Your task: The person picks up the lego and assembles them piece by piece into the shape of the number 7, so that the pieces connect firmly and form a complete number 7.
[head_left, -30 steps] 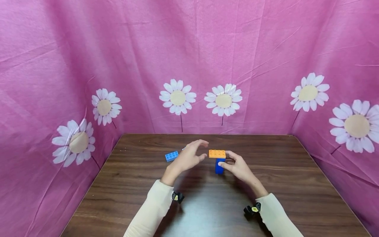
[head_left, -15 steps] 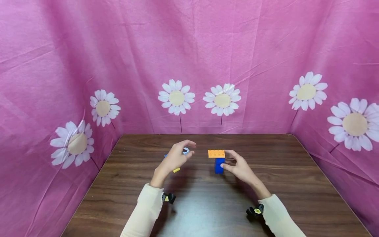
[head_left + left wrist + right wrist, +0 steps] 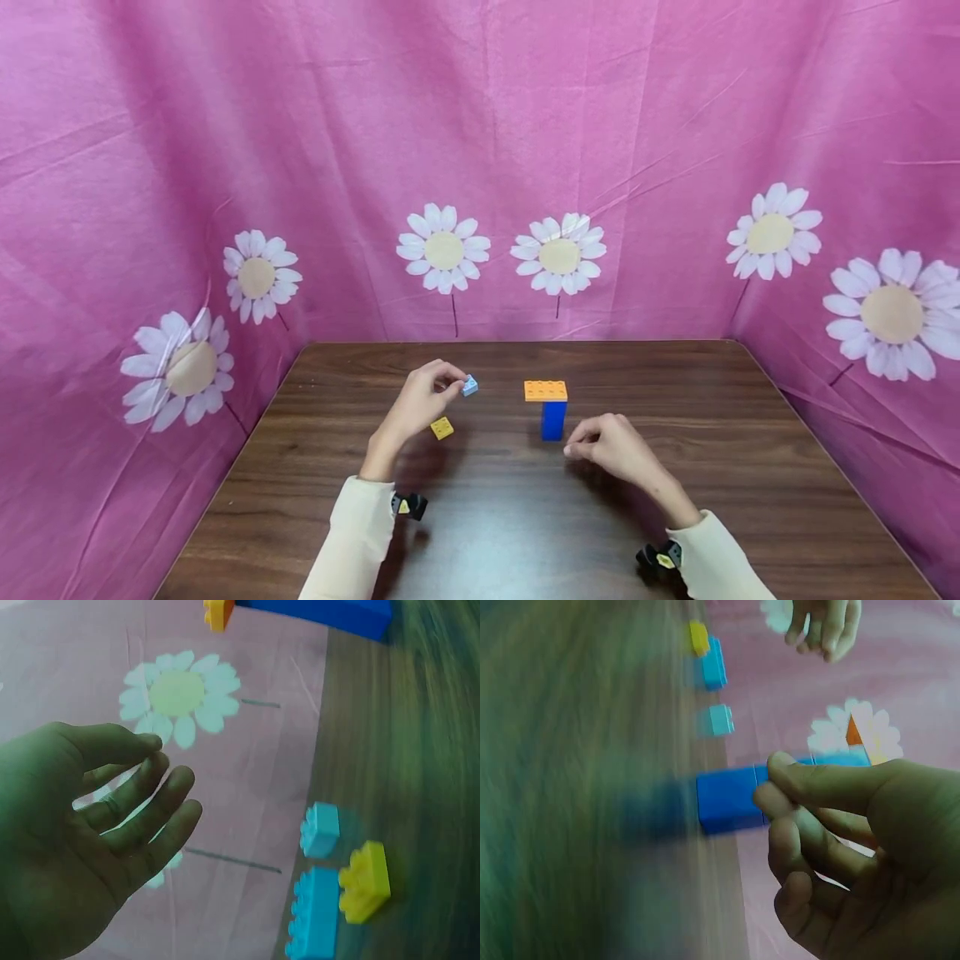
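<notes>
A stack of dark blue bricks stands upright on the table, topped by an orange brick that juts out to the left. My right hand is just right of the stack, apart from it, fingers loosely curled and holding nothing. In the right wrist view its thumb and fingertips overlap the blue bricks. Over the left bricks hovers my left hand, thumb close to the fingertips with nothing between them. Near those fingertips lies a small light blue brick; a yellow brick lies nearer me.
A longer blue brick sits beside the yellow and light blue ones; my left hand hides it in the head view. The wooden table ends at a pink flowered curtain at the back and sides.
My right hand has let go of the blue stack and drawn back a little towards me. My left hand has moved left, away from the stack, uncovering the light blue and yellow bricks.
</notes>
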{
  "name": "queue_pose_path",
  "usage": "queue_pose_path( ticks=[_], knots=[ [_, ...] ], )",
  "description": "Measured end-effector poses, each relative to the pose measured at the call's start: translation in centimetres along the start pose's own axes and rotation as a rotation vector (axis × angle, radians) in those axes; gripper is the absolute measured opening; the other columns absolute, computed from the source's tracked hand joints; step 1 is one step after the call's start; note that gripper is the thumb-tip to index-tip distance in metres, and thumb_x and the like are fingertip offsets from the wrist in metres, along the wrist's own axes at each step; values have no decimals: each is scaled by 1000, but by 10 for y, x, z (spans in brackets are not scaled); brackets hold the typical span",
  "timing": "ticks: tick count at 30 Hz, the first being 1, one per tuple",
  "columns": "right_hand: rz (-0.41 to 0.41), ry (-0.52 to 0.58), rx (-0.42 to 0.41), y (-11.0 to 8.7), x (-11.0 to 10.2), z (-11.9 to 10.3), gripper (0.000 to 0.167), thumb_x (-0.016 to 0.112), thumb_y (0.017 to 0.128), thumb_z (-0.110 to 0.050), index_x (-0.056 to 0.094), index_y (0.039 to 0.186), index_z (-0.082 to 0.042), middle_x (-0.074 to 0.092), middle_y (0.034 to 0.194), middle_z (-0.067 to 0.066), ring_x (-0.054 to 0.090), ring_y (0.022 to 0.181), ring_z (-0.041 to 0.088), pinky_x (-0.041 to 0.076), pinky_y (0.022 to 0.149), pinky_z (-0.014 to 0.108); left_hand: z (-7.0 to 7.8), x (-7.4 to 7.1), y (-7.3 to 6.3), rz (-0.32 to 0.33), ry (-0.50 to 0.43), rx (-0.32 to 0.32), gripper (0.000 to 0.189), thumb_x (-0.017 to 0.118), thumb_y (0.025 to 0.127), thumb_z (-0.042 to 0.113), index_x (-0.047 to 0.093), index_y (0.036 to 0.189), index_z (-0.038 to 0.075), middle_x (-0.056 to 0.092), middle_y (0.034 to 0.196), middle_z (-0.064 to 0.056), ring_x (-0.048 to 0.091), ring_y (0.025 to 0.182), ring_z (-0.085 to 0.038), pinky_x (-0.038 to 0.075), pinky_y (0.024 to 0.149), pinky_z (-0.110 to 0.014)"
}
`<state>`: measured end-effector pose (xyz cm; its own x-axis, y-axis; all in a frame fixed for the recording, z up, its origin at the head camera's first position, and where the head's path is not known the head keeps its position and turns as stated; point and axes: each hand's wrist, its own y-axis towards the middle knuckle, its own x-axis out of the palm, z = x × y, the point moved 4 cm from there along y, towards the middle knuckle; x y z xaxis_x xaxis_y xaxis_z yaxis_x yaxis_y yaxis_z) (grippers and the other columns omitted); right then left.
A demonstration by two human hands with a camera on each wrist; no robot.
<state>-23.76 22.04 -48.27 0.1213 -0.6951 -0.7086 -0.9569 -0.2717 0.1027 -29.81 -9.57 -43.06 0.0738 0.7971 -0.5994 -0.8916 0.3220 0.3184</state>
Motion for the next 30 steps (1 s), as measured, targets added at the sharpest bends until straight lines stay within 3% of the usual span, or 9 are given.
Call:
queue_pose_path(
  ticks=[5,13,18,22,30],
  knots=[
    [-117,17,-97,0,22,-20,12,75,99,-14,83,90,-12,73,71,-8,61,61,1,52,57,22,-19,-12,-6,62,30,-39,9,73,101,9,82,103,9,76,100,-2,68,90,-14,59,83,-29],
    [-204,47,-173,18,57,-47,17,62,106,-5,78,103,-3,74,77,-3,62,63,1,54,59,22,-51,-24,-15,130,67,-100,11,74,99,8,82,105,6,78,101,-6,72,91,-18,59,83,-30],
    [-180,7,-194,34,72,-57,11,68,102,-7,79,104,-6,75,83,-5,62,64,-1,53,59,21,-64,-27,-19,139,54,-136,13,72,100,5,81,109,2,78,105,-10,72,93,-21,59,85,-32],
    [-141,-32,-209,47,81,-61,12,71,101,-11,79,108,-7,78,91,-4,63,69,-1,54,67,23,-74,-26,-23,149,61,-155,14,71,98,2,80,109,1,78,107,-13,72,95,-23,59,86,-33],
    [-95,-72,-306,69,101,-75,16,73,99,-7,77,114,-3,78,101,2,71,91,12,59,82,32,-93,-26,-26,165,85,-187,18,67,97,-4,78,112,-1,76,111,-16,72,99,-30,58,90,-42]
  ],
)
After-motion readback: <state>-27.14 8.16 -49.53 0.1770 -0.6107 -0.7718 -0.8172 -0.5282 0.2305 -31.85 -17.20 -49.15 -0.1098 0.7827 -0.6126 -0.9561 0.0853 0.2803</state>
